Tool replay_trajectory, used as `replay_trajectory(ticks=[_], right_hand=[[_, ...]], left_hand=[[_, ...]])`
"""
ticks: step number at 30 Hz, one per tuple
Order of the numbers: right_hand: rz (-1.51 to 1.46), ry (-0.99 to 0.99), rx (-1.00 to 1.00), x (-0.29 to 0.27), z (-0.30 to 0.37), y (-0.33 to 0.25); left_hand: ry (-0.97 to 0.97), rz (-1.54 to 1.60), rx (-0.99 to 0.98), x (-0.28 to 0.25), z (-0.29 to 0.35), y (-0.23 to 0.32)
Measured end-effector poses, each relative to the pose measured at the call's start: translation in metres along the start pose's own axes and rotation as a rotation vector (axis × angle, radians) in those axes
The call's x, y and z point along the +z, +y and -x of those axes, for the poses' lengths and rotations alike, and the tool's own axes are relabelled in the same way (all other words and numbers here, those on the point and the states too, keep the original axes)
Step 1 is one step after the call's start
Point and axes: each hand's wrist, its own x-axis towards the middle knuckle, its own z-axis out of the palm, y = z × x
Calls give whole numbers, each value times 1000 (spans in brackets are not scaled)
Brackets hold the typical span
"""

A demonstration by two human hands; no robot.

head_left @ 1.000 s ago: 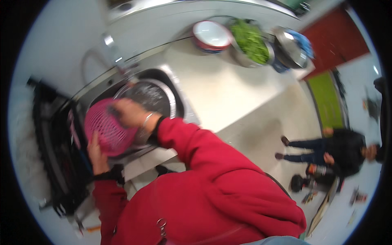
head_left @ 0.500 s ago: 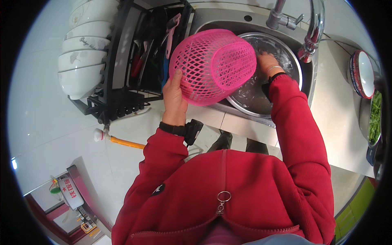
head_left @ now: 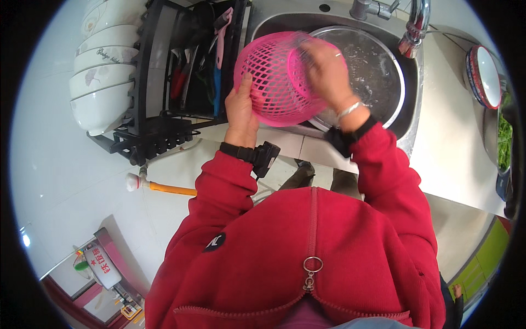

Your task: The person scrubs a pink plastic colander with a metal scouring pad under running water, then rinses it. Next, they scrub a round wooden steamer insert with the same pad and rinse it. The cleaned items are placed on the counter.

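A pink plastic colander (head_left: pixel 268 82) is tilted over the left part of the sink, its perforated base facing up. My left hand (head_left: pixel 242 107) grips its near left side, thumb on the outer wall. My right hand (head_left: pixel 329 74) lies over the base; its fingers are smeared by motion, and a greyish blur at the fingertips is too unclear to name. Behind and to the right, a round metal basin (head_left: pixel 378 71) of water with bubbles sits in the steel sink (head_left: pixel 415 118), partly hidden by the colander and my right hand.
A chrome faucet (head_left: pixel 412 41) rises behind the basin. At left stands a black rack (head_left: pixel 143 104) with stacked white bowls (head_left: pixel 104 101) and utensils. On the right counter are red-rimmed bowls (head_left: pixel 485 77) and a tray of greens (head_left: pixel 504 142). Another person's hand (head_left: pixel 458 290) shows at lower right.
My right hand has come out of the basin water and moved left onto the colander's base. My left hand keeps its hold; the colander has turned slightly.
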Motion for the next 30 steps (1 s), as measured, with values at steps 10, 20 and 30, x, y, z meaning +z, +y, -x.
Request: replay_trajectory(ticks=[10, 20, 30], right_hand=[[-35, 55, -116, 20, -2, 17], [561, -510, 306, 5, 13, 185], [249, -450, 269, -59, -6, 113]], left_hand=[[-22, 27, -60, 4, -4, -3], [91, 40, -34, -9, 0, 4], [-81, -99, 224, 8, 8, 31]])
